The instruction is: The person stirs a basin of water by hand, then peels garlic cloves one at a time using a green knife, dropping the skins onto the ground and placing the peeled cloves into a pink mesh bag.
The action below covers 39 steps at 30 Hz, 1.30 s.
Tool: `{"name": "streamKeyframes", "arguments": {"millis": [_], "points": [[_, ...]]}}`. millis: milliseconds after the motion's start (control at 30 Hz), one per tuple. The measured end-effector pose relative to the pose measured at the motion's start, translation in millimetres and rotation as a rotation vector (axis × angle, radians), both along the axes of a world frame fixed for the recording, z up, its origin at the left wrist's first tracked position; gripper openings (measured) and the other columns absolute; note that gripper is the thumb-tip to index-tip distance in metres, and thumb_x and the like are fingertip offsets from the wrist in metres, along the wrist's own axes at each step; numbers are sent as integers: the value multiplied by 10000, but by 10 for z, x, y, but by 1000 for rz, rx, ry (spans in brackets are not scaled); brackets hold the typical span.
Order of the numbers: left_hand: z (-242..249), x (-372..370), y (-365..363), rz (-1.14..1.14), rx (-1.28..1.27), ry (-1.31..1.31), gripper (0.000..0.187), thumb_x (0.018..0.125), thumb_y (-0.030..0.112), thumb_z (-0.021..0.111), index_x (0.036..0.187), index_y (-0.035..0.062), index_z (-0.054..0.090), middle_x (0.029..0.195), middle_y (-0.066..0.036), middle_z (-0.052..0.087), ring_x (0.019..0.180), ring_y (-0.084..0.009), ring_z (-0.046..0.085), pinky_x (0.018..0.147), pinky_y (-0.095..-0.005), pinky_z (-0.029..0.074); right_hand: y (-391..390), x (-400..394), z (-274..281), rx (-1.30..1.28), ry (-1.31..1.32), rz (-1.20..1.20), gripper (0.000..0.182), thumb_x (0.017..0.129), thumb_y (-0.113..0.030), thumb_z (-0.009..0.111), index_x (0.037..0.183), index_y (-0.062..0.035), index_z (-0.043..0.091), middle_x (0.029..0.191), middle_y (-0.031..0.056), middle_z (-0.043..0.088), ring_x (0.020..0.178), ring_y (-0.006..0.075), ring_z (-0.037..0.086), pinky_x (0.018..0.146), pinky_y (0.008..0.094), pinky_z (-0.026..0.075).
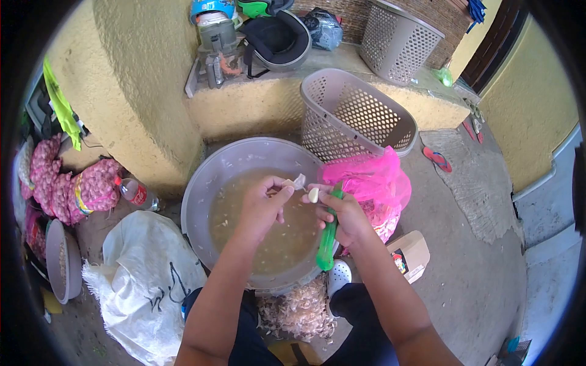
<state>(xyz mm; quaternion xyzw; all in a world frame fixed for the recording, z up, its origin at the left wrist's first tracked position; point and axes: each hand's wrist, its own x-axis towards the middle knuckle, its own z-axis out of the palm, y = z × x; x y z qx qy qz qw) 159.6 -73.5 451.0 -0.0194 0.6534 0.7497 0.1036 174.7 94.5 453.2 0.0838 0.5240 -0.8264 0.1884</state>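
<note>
Over a wide grey basin of cloudy water, my left hand pinches a papery piece of garlic skin. Close beside it, my right hand grips a green-handled knife, handle pointing down toward me. A pale garlic clove sits at the fingertips of that same hand. Small pale bits float in the water. A pink mesh bag with garlic in it stands just beyond my right hand. Below the basin, a heap of garlic skins lies between my legs.
A perforated grey basket stands behind the basin, another basket on the ledge. To the left are a white sack, a cola bottle and filled mesh sacks. A cardboard box and a flip-flop lie right.
</note>
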Motion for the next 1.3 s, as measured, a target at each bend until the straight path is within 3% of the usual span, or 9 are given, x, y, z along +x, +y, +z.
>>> {"name": "streamKeyframes", "arguments": {"millis": [67,167,367,433,533,867,1067,1233,1300], "points": [[-3,-24,-46,51,-23,8,165,783,142,597,871,4,573,643,7,484,483,-53,419,401,-199,372,45,-10,-68,249,26,98,235,837,-165,498,982,14,543,753,74,592,516,77,440,482,242,413],[-35,-64,-143,105,-98,15,179,781,160,606,871,7,580,678,-10,505,472,-57,431,400,-204,380,89,59,-206,1111,558,441,257,785,-221,550,916,-1,577,769,93,618,563,105,506,499,250,428],[64,-7,-193,40,-365,72,194,767,195,624,796,4,609,637,-30,547,500,-93,485,436,-235,408,390,-88,-67,536,117,242,243,787,-253,575,874,-27,594,805,82,621,550,103,501,532,234,421],[76,42,-166,-70,-490,139,207,759,208,630,773,2,613,626,-53,565,518,-121,513,470,-261,423,620,-354,-107,-301,87,-243,238,823,-228,512,963,-35,514,854,88,607,462,73,401,439,203,376],[-97,190,-59,-317,-595,266,223,736,221,638,751,1,611,646,-105,586,556,-178,552,531,-305,441,858,-382,-48,-317,-15,-432,254,852,-219,483,1032,-40,464,874,87,595,435,51,327,415,188,342],[-844,874,480,-1250,-952,490,123,576,77,573,694,45,573,704,-138,581,621,-318,556,551,-410,421,620,-228,142,284,64,-308,187,804,-140,531,922,3,512,756,77,585,444,60,375,389,224,362],[-614,875,463,-1450,-637,372,295,634,68,561,929,57,553,795,-109,591,610,-246,570,498,-352,438,605,-233,81,695,120,-166,194,780,-162,542,878,5,546,684,69,574,489,103,464,424,254,396],[-425,503,479,-976,-270,-259,334,751,102,531,1064,-2,479,870,-104,556,644,-134,542,493,-273,461,662,-224,-242,1261,429,298,204,785,-189,538,864,-1,540,635,74,562,512,131,520,472,284,419],[-526,275,361,-694,196,-373,332,766,96,468,1078,-19,471,922,-140,561,729,-168,575,599,-298,504,617,-167,-95,1264,336,423,299,795,-252,537,898,29,531,686,149,566,617,200,573,563,334,438]]}}
